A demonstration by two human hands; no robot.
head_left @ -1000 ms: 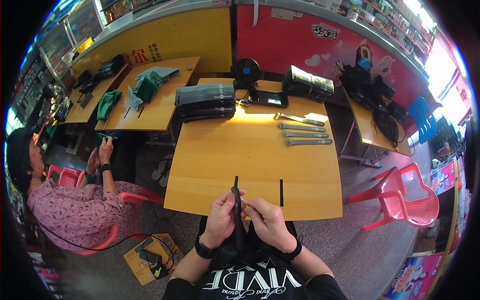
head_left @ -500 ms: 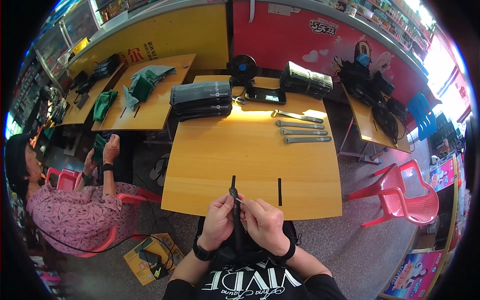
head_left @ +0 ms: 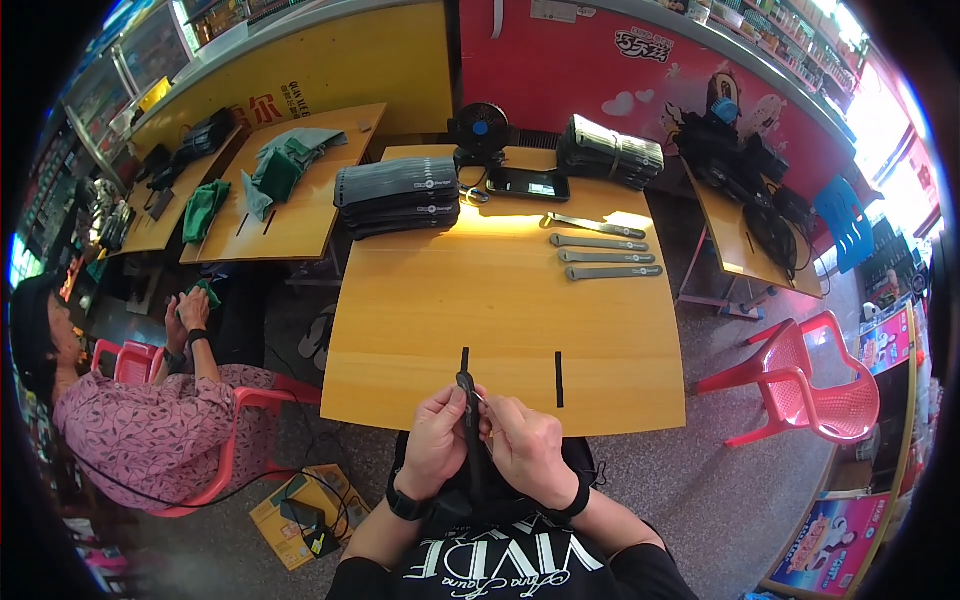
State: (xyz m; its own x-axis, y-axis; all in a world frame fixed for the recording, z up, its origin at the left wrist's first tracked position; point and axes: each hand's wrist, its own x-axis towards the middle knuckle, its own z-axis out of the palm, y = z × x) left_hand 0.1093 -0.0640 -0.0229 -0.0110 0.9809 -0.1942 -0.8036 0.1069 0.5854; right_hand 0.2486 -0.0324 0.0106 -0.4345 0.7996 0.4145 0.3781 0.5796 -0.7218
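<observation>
A dark fabric strap (head_left: 474, 440) hangs upright between my hands at the near table edge. My left hand (head_left: 428, 445) pinches it near its upper end, thumb on the cloth. My right hand (head_left: 537, 450) is closed against the strap's right side, its fingers around a small, thin, pale thing (head_left: 481, 396) that touches the strap; its kind is too small to make out. The strap's lower part blends into my black clothing. Several similar grey straps (head_left: 600, 243) lie in a row at the table's far right.
On the wooden table (head_left: 420, 300) stand a stack of folded grey fabric (head_left: 395, 195), a banded bundle (head_left: 612, 150), a phone (head_left: 528, 185), scissors (head_left: 474, 193) and a fan (head_left: 480, 130). A co-worker (head_left: 150, 430) sits at left with green cloth. A pink chair (head_left: 800, 385) stands right.
My hands keep nearly the same place; the right fingers have shifted slightly at the strap. The co-worker's hands have moved left and lower with the green cloth. The view has tilted slightly.
</observation>
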